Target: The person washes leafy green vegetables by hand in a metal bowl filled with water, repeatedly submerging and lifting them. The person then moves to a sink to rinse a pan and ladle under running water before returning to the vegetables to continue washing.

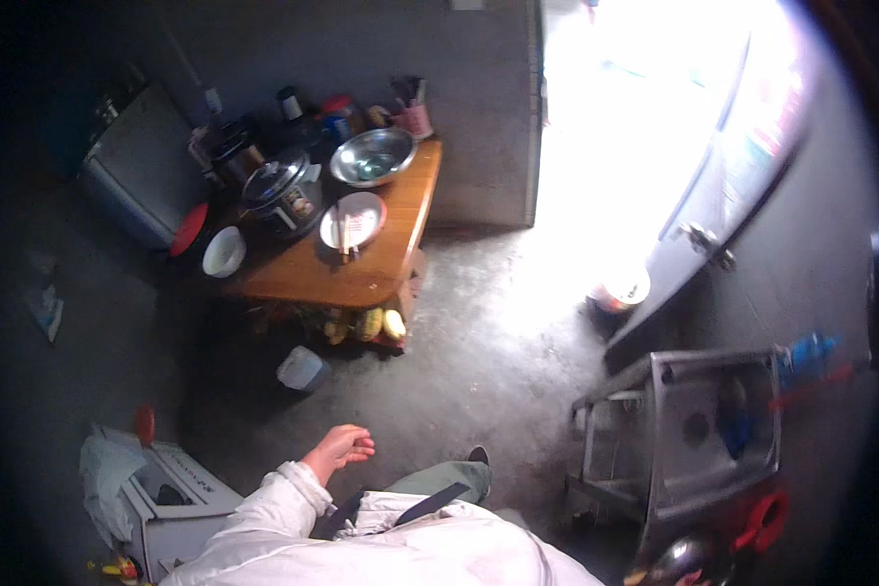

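My left hand hangs in front of my body with its fingers loosely curled; no object shows in it. Out of view is my right hand. Before me stands a wooden table. On it are a steel basin, a plate with chopsticks across its rim, an electric cooker with a glass lid, and a white bowl near the left end.
Right stands a steel sink on a frame, with a red object beside it. A white box stands lower left. A plastic container is on the floor near the table. A round tub stands by the open door.
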`<move>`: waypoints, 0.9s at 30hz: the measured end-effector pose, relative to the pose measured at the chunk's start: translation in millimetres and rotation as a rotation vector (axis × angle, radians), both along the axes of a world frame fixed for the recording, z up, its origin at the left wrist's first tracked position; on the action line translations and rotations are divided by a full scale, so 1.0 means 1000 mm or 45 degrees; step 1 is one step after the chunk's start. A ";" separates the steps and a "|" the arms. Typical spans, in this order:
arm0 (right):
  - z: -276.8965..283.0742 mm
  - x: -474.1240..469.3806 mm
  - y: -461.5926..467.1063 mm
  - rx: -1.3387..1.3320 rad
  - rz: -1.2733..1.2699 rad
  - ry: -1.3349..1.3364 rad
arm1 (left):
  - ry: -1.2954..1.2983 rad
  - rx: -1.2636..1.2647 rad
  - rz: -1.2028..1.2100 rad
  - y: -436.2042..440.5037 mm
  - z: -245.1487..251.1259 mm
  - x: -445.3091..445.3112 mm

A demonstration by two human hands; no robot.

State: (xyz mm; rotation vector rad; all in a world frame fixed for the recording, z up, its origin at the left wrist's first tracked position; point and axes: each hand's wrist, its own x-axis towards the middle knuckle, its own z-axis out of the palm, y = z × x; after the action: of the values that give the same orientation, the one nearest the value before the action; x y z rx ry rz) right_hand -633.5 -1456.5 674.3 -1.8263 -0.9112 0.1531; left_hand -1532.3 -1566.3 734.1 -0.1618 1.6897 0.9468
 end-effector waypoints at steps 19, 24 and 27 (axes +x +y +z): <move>0.170 -0.504 0.500 0.182 0.489 0.548 | 0.079 0.394 -0.431 0.530 0.038 -0.074; 0.209 -0.655 0.637 -0.006 1.186 0.856 | 0.205 0.457 -0.183 0.618 0.066 -0.115; 0.207 -0.688 0.734 -0.113 1.252 0.920 | 0.203 0.411 -0.089 0.671 0.062 -0.136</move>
State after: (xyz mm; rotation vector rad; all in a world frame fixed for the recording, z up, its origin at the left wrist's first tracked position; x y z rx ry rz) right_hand -1321.1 -722.6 881.3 -1.0875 -1.1726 1.3745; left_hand -1668.4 -895.5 796.2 0.1910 1.6490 1.1900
